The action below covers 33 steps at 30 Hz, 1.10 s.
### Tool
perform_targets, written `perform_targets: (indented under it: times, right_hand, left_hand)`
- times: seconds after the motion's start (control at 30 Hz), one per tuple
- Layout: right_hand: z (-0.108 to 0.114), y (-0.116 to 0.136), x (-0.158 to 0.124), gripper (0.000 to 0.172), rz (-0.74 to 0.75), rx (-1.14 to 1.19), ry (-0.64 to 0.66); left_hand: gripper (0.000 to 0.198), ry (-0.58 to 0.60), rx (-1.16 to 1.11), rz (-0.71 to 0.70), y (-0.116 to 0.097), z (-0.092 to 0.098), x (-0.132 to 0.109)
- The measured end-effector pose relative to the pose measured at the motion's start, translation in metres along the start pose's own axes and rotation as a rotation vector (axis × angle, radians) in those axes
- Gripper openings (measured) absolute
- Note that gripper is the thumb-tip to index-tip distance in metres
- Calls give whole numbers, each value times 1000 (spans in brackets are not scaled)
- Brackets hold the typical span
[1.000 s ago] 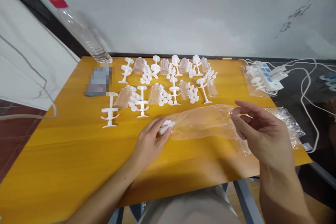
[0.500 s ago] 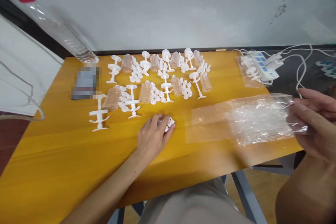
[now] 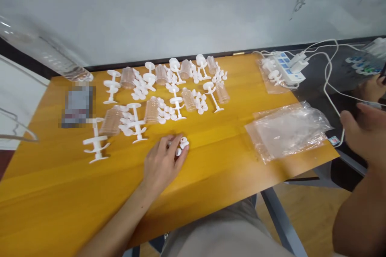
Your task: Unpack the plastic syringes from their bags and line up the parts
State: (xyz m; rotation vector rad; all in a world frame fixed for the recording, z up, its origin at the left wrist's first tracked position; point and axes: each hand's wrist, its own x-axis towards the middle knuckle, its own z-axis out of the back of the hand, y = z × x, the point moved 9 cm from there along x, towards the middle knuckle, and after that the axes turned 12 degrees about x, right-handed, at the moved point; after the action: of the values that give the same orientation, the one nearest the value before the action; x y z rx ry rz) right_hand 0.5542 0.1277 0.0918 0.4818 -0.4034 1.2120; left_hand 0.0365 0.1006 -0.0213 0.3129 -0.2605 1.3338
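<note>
My left hand (image 3: pixel 163 160) rests on the table with its fingers curled round a small cluster of white plastic nozzles (image 3: pixel 183 140). One of them shows a star-shaped opening; the rest are partly hidden under the fingers. At the right, my right hand (image 3: pixel 363 136) hovers just past the table edge, its fingers apart and holding nothing. Beside it a clear plastic bag (image 3: pixel 289 132) lies flat on the wood. Behind my left hand stand rows of white plungers (image 3: pixel 137 122), clear ribbed barrels (image 3: pixel 151 110) and small groups of white nozzles (image 3: pixel 165 111).
A blurred-out dark flat object (image 3: pixel 77 106) and a clear bottle (image 3: pixel 60 54) are at the left. A power strip (image 3: pixel 286 68) with white cables sits back right, by a small bag of white parts (image 3: pixel 271 76). Another person's hand (image 3: pixel 372 88) shows at the far right.
My right hand has let go of the clear bag and drawn away to the right; the bag now lies on the table. My left hand stays on the nozzles. The view has shifted right.
</note>
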Motion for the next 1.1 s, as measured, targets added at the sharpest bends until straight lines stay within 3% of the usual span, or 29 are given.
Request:
perform_targets:
  times: [0.07,0.13,0.2,0.27,0.33,0.43,0.5,0.57,0.67,0.77,0.9,1.1]
  right_hand:
    - [-6,47,-25,61,128,61,58]
    - [-30,79,-51,65,165,43,202]
    - [-64,86,-70,70,123,38,398]
    - [-91,78,-80,74,71,74,543]
    - [-94,71,-75,72,64,121,526]
    - [-45,95,-61,63,190,214,220]
    - [-4,139,-67,53,315,374,54]
    - [9,199,-87,38,425,607,143]
    - [-16,303,-139,22,682,810,565]
    - [-54,364,-177,28,834,780,742]
    - [-86,385,-185,19,864,666,779]
    - [-71,374,-174,17,813,728,806]
  left_hand:
    - [47,-8,-3,2,0,1,0]
    - [53,-7,-7,7,0,1,0]
    - [55,1,-18,10,0,-1,-1]
    - [54,15,-40,7,1,-3,-1]
    - [54,32,-82,7,3,-2,-2]
    - [59,76,-188,44,14,3,-6]
    - [63,115,-263,80,23,7,-12]
    - [63,141,-307,111,31,9,-19]
    - [54,101,-311,138,39,11,-29]
    - [38,30,-303,128,40,10,-36]
    - [18,14,-385,115,40,7,-38]
    - [15,-20,-394,84,42,17,-35]
